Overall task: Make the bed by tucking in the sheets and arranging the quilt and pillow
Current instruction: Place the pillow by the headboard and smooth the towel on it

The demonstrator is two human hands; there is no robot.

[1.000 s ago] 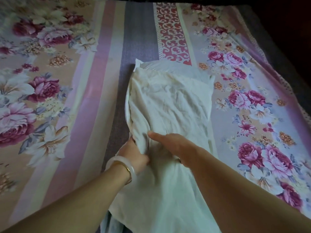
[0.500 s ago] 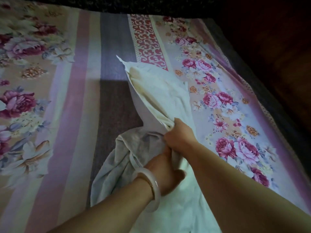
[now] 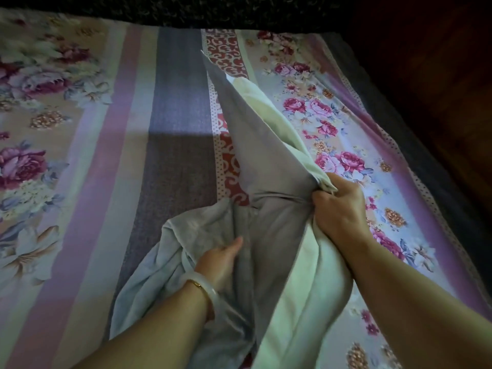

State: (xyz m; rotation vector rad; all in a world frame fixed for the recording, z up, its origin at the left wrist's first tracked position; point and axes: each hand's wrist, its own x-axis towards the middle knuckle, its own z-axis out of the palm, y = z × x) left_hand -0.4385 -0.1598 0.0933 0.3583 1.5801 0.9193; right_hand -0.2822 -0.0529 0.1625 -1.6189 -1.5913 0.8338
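Observation:
A pale white pillow (image 3: 269, 145) stands tilted on its edge on the floral bed sheet (image 3: 87, 161), its far corner lifted. My right hand (image 3: 336, 209) grips a bunched fold of the pillow's upper edge. My left hand (image 3: 222, 262), with a pale bangle on the wrist, reaches under the pillow into loose grey-white cloth (image 3: 170, 249) that trails from it; most of its fingers are hidden by the fabric, and only the thumb shows.
The striped, rose-printed sheet covers the whole bed. A dark fuzzy edge (image 3: 186, 9) runs along the far side of the bed. A dark wooden floor (image 3: 439, 89) lies off the right side of the bed.
The pillow has gone from lying flat to standing on its edge, swung to the right. My right hand moved right and up with it. My left hand slid underneath into the loose cloth.

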